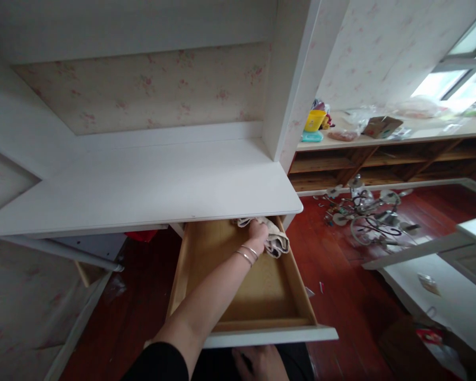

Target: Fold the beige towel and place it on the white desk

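Near frame centre, cloth [278, 243] bunched rightward is being clutched by the left hand's fingers [257, 232]; right hand's [267, 362] grip unclear.

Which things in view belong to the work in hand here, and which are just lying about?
In the work:
- patterned cloth, bunched in the left hand
- pulled-out wooden drawer, under the cloth; the right hand is by its front, contact unclear

Lying about:
- chandelier on the floor
- yellow container
- cardboard box
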Demonstrator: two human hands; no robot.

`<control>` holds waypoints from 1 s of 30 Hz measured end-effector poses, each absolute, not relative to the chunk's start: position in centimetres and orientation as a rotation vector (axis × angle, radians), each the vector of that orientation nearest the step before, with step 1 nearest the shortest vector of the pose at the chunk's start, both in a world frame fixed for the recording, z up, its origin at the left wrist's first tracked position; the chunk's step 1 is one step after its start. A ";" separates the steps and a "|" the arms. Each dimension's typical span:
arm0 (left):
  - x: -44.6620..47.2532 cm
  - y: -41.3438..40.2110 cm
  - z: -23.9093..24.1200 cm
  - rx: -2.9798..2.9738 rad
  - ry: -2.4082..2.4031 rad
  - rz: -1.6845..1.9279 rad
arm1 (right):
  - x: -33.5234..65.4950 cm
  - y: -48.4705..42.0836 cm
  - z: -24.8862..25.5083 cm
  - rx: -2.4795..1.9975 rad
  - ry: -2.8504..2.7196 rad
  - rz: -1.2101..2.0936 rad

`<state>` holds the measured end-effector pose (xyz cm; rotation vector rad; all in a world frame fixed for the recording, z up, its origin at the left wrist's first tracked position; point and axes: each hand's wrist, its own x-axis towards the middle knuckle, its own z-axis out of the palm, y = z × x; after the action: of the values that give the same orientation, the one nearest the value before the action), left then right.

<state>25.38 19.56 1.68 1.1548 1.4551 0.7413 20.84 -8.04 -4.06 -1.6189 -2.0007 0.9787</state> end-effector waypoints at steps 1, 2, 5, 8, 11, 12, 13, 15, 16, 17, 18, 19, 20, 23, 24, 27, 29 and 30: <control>26.3 19.4 1.8 1.189 1.446 0.706 | 20.8 -8.1 -4.0 -1.628 -1.990 0.982; 27.0 19.4 2.0 1.228 1.435 0.669 | 20.8 -8.1 -3.9 -1.640 -1.977 0.983; 27.3 19.6 2.3 1.359 1.386 0.544 | 20.6 -8.4 -3.7 -1.677 -1.940 0.959; 25.8 19.7 2.6 1.512 1.276 0.408 | 20.6 -8.5 -3.6 -1.687 -1.928 0.939; 24.0 18.5 3.2 1.681 1.114 0.282 | 20.7 -8.4 -3.5 -1.662 -1.946 0.944; 23.5 17.8 3.4 1.732 1.065 0.236 | 20.8 -8.4 -3.5 -1.652 -1.955 0.948; 23.0 16.9 3.7 1.775 1.022 0.190 | 20.9 -8.3 -3.4 -1.642 -1.964 0.951; 22.3 14.9 4.2 1.841 0.947 0.096 | 21.0 -8.2 -3.3 -1.630 -1.970 0.959; 22.1 13.8 4.4 1.885 0.909 0.036 | 21.0 -8.1 -3.3 -1.624 -1.969 0.965; 21.8 12.7 4.6 1.951 0.864 -0.045 | 21.0 -8.1 -3.2 -1.622 -1.963 0.971; 21.6 11.7 4.9 2.029 0.808 -0.149 | 20.9 -8.1 -3.2 -1.623 -1.957 0.974; 21.4 10.7 5.1 2.113 0.734 -0.274 | 20.9 -8.0 -3.1 -1.624 -1.953 0.972; 21.2 9.9 5.3 2.192 0.634 -0.406 | 20.8 -8.0 -3.0 -1.627 -1.949 0.968; 20.7 8.0 5.7 2.325 0.341 -0.624 | 20.6 -8.0 -2.6 -1.647 -1.943 0.964; 20.7 7.7 5.7 2.351 0.289 -0.630 | 20.6 -8.1 -2.5 -1.658 -1.941 0.973; 20.2 7.6 6.0 2.404 0.268 -0.586 | 20.5 -8.1 -2.3 -1.687 -1.934 0.986; 19.5 8.1 6.5 2.421 0.252 -0.620 | 20.6 -8.2 -2.3 -1.685 -1.936 0.981; 18.9 8.3 6.7 2.429 0.245 -0.648 | 20.6 -8.2 -2.4 -1.685 -1.939 0.978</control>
<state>18.93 8.34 6.73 2.4288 0.2451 -0.6475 20.64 -8.18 -2.35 -1.6846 -1.9387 0.9780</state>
